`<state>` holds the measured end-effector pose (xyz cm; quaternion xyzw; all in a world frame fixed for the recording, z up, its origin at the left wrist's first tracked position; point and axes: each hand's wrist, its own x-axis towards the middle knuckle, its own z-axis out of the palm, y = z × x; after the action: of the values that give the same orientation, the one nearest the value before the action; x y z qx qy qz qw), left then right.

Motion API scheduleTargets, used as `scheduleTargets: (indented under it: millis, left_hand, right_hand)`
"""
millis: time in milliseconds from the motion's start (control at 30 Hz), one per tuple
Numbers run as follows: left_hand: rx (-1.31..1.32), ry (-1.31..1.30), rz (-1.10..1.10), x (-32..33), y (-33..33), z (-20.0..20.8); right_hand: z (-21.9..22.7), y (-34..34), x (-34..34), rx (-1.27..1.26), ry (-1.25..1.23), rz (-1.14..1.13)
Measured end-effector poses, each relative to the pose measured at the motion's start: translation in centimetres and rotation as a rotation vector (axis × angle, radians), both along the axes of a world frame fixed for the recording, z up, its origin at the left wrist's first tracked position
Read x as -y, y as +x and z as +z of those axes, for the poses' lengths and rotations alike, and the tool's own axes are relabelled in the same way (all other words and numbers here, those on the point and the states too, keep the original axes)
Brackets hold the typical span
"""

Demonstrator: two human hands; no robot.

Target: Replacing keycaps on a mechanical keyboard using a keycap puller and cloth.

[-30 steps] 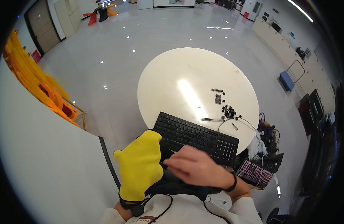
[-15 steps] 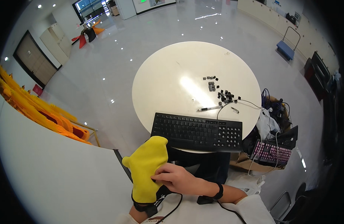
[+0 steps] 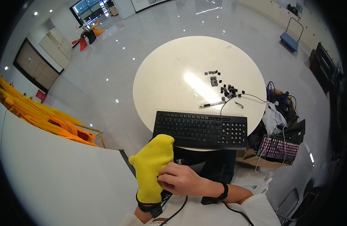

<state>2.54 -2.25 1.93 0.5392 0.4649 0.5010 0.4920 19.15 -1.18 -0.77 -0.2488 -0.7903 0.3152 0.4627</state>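
Round white table (image 3: 164, 69): 1 black keyboard (image 3: 192, 130) at its near edge, loose keys (image 3: 229, 91) beyond. Right hand (image 3: 183, 180), fingers bunched, touches yellow cloth (image 3: 151, 167) covering the left hand; neither's grip can be told.

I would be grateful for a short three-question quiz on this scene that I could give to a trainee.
1. True or false: on the black keyboard, every key at the right end has its cap.
2. Multiple choice: what do the fingers of the right hand touch? a) the white bag; b) the yellow mitt; c) the trolley.
3. Short answer: on which side of the table is the pink keyboard?

Key:
1. False; bare pale mounts show there.
2. b
3. The right.
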Motion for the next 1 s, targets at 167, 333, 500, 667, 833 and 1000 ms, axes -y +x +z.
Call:
scheduleTargets:
  millis: [167, 333, 500, 667, 833, 1000]
  left_hand:
    - [0.007, -0.008, 0.002, -0.3, 0.1, 0.2]
    - [0.026, -0.028, -0.026, -0.3, 0.3, -0.1]
    - [0.009, -0.031, -0.049, -0.1, 0.0, -0.1]
    - [0.014, -0.046, -0.035, 0.3, -0.1, 0.3]
    - [0.132, -0.118, -0.016, -0.5, 0.9, 0.1]
    - [0.493, -0.318, 0.13, -0.9, 2.5, 1.4]
  right_hand:
    - [0.3, -0.2, 0.1, 0.008, -0.02, 0.014]
    - [0.0, -0.6, 0.3, 0.078, -0.031, 0.001]
    - [-0.5, -1.2, 0.8, 0.047, -0.012, 0.053]
    - [-0.4, -1.7, 0.8, 0.009, -0.044, 0.056]
    - [-0.1, -0.8, -0.7, 0.042, -0.105, -0.159]
    - [0.1, -0.4, -2.0, -0.02, -0.075, -0.285]
